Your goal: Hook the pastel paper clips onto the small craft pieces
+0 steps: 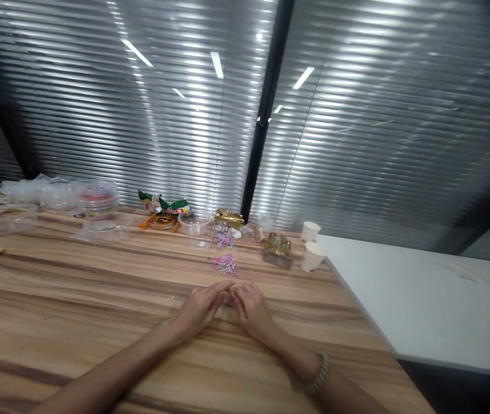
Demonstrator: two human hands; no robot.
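My left hand (204, 305) and my right hand (251, 307) meet low over the wooden table, fingertips almost together. Between them is a small see-through pinkish thing (228, 298), pinched from both sides; the fingers hide much of it, and its kind is unclear. Just beyond the hands lies a loose heap of tiny pastel bands (225, 265) in pink, purple and mint. Behind that heap, a clear container (222, 234) lies with more such bands at its mouth. A green beaded-looking bracelet circles my right wrist.
At the back stand a clear round tub (194, 224), snack packets (165, 204), a gold wrapper (229, 217) and a gold-topped box (278, 250). Two paper cups (313, 257) are by the right edge. Stacked plastic lids (98, 197) and bags are left; a white table (421, 299) adjoins right.
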